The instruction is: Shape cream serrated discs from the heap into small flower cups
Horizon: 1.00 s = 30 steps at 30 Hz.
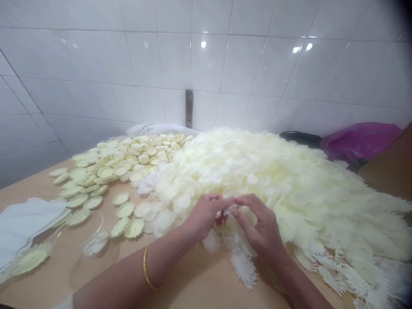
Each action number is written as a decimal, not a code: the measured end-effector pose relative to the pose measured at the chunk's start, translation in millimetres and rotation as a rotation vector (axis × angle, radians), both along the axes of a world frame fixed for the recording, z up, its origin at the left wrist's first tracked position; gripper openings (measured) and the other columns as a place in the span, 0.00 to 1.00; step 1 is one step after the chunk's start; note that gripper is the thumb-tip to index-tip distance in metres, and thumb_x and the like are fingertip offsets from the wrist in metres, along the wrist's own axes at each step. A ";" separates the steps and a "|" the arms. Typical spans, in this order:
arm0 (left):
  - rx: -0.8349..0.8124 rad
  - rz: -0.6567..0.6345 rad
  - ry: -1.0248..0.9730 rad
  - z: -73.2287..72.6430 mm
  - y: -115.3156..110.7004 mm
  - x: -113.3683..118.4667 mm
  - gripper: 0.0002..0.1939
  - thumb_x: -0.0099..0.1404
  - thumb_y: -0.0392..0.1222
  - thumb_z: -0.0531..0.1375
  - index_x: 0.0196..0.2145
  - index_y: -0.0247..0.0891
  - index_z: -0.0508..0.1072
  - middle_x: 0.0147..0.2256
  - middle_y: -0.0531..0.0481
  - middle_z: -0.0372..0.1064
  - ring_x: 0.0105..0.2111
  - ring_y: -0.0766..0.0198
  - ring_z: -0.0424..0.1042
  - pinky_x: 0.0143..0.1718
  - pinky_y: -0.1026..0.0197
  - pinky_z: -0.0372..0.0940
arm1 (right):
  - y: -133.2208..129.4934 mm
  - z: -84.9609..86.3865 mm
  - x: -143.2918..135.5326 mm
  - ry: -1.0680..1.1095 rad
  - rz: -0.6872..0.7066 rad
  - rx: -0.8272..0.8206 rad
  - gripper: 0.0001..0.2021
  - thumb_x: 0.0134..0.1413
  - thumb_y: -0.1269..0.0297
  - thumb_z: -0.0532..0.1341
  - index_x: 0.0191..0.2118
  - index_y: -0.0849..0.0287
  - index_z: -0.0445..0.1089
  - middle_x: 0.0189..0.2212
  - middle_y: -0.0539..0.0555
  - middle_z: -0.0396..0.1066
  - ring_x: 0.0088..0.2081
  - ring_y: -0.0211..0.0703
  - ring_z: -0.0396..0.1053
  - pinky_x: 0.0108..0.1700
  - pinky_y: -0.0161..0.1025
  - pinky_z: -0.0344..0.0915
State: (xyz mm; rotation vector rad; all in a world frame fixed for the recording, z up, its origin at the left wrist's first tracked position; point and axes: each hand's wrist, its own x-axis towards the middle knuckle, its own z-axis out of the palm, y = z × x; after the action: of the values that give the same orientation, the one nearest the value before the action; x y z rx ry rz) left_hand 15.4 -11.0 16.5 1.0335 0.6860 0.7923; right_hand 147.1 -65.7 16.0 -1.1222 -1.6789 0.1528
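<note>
My left hand (206,214) and my right hand (259,225) meet at the front of a big heap of pale, jagged-edged flower cutouts (244,159). Both are closed, fingertips pinched together around something small and whitish that I cannot make out. Below the left fingers shows a small red bit (221,219), partly hidden. Several loose white cutouts lie just under the hands, one serrated cutout (243,268) nearest the front. A gold bangle (146,268) circles my left wrist.
Left of the heap lie many thicker yellowish flower discs (106,171). White folded sheets (28,227) rest at the left edge, beside clear line (96,231) and a small white bundle (95,244). A purple plastic bag (360,139) sits at back right, against the tiled wall (174,56).
</note>
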 end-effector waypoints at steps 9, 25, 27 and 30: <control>-0.196 -0.079 -0.076 1.3 2.4 1.9 0.17 0.44 0.44 0.67 0.21 0.35 0.62 0.18 0.56 0.58 0.18 0.73 0.62 0.18 0.69 0.51 | -1.9 1.3 1.6 0.172 -0.138 -0.136 0.10 0.56 0.62 0.53 0.26 0.59 0.62 0.21 0.47 0.59 0.24 0.36 0.57 0.27 0.32 0.56; 0.155 0.149 0.209 3.0 3.0 -1.7 0.13 0.50 0.47 0.62 0.27 0.38 0.64 0.16 0.57 0.58 0.15 0.73 0.55 0.16 0.69 0.49 | 7.2 1.0 21.6 0.356 -0.446 -0.083 0.12 0.53 0.58 0.55 0.26 0.61 0.64 0.19 0.49 0.62 0.22 0.36 0.58 0.25 0.33 0.55; 0.290 0.233 0.247 9.0 -1.5 -2.9 0.13 0.51 0.50 0.60 0.28 0.38 0.66 0.16 0.57 0.58 0.15 0.73 0.55 0.17 0.69 0.49 | 5.0 1.3 15.0 0.279 -0.390 -0.076 0.11 0.53 0.59 0.55 0.26 0.60 0.65 0.20 0.49 0.63 0.23 0.37 0.59 0.25 0.33 0.56; 0.392 0.260 0.247 16.2 -8.4 -2.9 0.14 0.53 0.51 0.59 0.22 0.36 0.66 0.16 0.56 0.56 0.16 0.73 0.53 0.18 0.68 0.50 | 3.9 -0.3 10.4 0.160 -0.388 -0.015 0.09 0.54 0.62 0.54 0.27 0.60 0.65 0.23 0.50 0.65 0.26 0.39 0.62 0.29 0.34 0.58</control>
State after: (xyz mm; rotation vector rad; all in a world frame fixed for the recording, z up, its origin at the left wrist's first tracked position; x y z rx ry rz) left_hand 12.5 -19.4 32.8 1.4318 0.9102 1.0627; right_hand 157.5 -61.8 15.7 -1.3865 -1.2948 0.0069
